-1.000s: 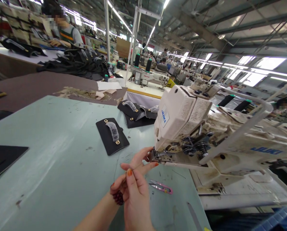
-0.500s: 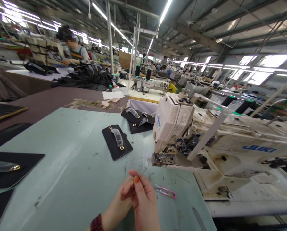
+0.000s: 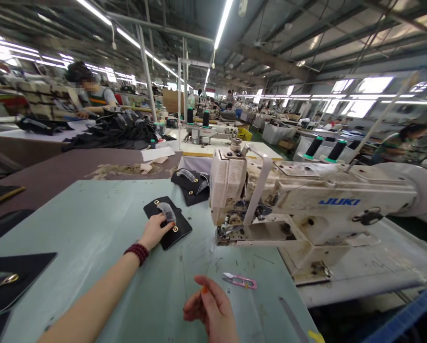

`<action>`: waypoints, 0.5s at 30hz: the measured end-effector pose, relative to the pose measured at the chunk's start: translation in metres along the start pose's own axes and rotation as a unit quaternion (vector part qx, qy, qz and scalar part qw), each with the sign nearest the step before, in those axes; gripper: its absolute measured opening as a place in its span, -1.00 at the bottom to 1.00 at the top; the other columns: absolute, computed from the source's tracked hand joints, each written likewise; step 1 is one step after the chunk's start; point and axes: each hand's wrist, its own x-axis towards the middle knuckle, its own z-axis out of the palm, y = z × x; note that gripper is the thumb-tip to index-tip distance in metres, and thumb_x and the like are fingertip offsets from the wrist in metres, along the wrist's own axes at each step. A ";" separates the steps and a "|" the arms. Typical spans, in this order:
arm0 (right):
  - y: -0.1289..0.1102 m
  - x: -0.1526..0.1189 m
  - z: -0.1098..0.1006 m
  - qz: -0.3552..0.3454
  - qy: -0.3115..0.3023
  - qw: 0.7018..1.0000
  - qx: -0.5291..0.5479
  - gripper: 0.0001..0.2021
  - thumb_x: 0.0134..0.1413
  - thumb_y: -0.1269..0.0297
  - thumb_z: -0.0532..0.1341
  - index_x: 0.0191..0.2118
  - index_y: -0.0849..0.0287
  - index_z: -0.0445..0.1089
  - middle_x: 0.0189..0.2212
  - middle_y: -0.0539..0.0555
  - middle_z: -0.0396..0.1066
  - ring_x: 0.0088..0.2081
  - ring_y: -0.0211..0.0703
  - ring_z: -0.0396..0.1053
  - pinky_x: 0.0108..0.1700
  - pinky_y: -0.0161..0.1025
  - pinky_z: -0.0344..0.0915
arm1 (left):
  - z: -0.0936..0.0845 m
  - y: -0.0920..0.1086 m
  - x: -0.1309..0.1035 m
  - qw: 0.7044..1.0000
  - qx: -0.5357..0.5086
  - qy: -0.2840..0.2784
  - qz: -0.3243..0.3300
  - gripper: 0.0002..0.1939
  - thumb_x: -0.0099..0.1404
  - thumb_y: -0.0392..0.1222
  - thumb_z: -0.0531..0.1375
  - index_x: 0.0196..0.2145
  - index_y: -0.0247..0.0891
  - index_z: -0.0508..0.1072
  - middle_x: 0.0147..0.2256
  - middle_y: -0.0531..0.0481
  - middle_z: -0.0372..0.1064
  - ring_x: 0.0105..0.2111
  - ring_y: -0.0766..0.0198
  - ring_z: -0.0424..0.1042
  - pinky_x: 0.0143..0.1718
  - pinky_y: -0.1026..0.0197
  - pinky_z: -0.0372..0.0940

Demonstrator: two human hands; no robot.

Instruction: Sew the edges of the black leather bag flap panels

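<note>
My left hand [image 3: 154,231] reaches out to a black bag panel [image 3: 182,232] lying on the pale green table. Its fingers are bent around the plastic-wrapped handle [image 3: 167,212], which has gold buckles at both ends. Close to me, my right hand [image 3: 213,307] has its thumb and forefinger pinched together, the other fingers curled. A faint thread [image 3: 208,267] seems to run up from that pinch. Pink thread snips [image 3: 240,280] lie just right of this hand.
A JUKI sewing machine [image 3: 338,202] fills the right side. More black panels with handles [image 3: 190,186] lie behind the held one, and another panel [image 3: 24,274] is at the left. A grey blade-like strip [image 3: 292,318] rests near the front right edge. Co-workers sit farther back.
My left hand has left my right hand and moved forward onto the panel's handle. The right hand stays near the front, still pinched. The view has turned somewhat right.
</note>
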 end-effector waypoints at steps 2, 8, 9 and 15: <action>-0.001 -0.002 -0.006 0.007 0.020 1.000 0.007 -0.10 -0.14 -0.27 0.35 0.10 0.42 0.16 -0.48 0.16 0.39 -0.50 -0.24 0.39 -0.41 -0.41 0.28 | 0.003 0.007 -0.014 1.000 0.004 0.006 0.002 -0.74 0.34 -0.03 0.20 -0.23 -0.31 0.49 -0.16 -0.10 0.50 -0.13 0.09 0.48 -0.04 -0.06 0.35; 0.008 -0.008 -0.025 0.107 0.021 0.992 -0.070 0.26 -0.26 -0.39 0.32 0.35 0.46 -0.15 -0.67 -0.02 0.26 -0.73 -0.39 0.09 -0.66 -0.53 0.01 | 0.000 0.044 -0.127 0.999 -0.010 0.032 -0.008 -0.70 0.34 0.04 0.13 -0.27 -0.23 0.51 -0.15 -0.15 0.52 -0.10 0.01 0.47 -0.02 0.03 0.36; 0.010 -0.011 -0.029 0.117 0.013 0.989 -0.089 0.29 -0.27 -0.41 0.32 0.35 0.49 -0.16 -0.68 -0.03 0.24 -0.74 -0.41 0.05 -0.68 -0.54 -0.02 | 0.000 0.051 -0.148 0.999 -0.012 0.035 -0.015 -0.71 0.34 0.03 0.14 -0.25 -0.22 0.52 -0.16 -0.14 0.52 -0.11 0.02 0.48 -0.03 0.04 0.36; 0.007 -0.042 -0.056 0.189 -0.107 0.959 -0.182 0.45 -0.28 -0.49 0.27 0.39 0.55 -0.44 -0.65 -0.02 0.28 -0.72 -0.38 0.14 -0.66 -0.54 0.06 | 0.004 0.085 -0.232 0.989 -0.016 0.127 -0.072 -0.78 0.31 -0.06 0.18 -0.16 -0.14 0.53 -0.08 -0.11 0.54 -0.07 -0.04 0.49 0.05 -0.01 0.35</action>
